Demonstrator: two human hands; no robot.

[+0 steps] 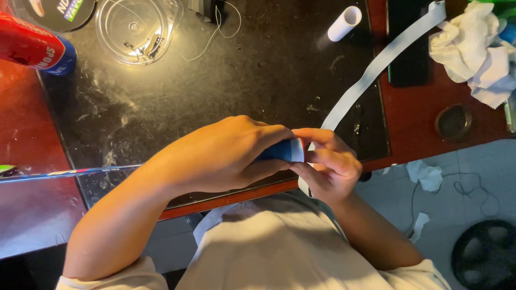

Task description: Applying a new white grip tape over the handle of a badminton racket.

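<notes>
Racket handle (282,151), dark blue, lay crosswise over front edge of black desk mat (226,80), thin shaft (64,173) running off to our left. Our left hand (220,158) closed around handle. Our right hand (330,166) pinched pale grip tape (376,67) against handle end, fingers together. Tape stretched diagonally up toward crumpled white cloth (473,45). White tube (344,23) lay near tape, apart.

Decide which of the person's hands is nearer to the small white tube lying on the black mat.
Right. The right hand pinches the racket handle below the white tube; the left hand grips the handle farther left.
</notes>
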